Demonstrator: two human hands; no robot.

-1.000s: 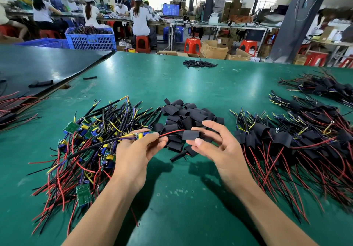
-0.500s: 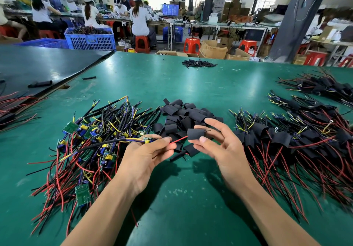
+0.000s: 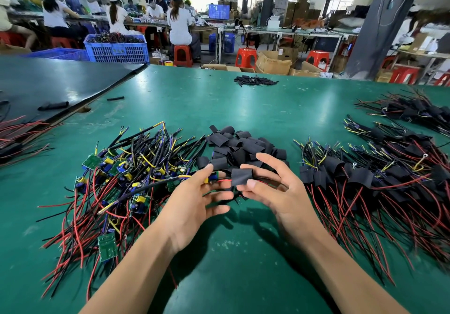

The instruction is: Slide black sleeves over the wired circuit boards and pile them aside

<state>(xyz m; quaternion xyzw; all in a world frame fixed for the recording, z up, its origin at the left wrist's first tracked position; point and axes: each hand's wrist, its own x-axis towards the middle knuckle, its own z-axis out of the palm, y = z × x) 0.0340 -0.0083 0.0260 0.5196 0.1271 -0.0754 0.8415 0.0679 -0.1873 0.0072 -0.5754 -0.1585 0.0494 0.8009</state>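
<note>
No readable text, handwriting on cardboard box [image 3: 274, 64] illegible

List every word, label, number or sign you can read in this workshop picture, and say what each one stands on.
No text here can be read for certain.
On the blue crate: white print on the front, too small to read.
On the cardboard box: dark handwritten marks, too blurred to read.
On the circuit boards: no legible print.
</note>
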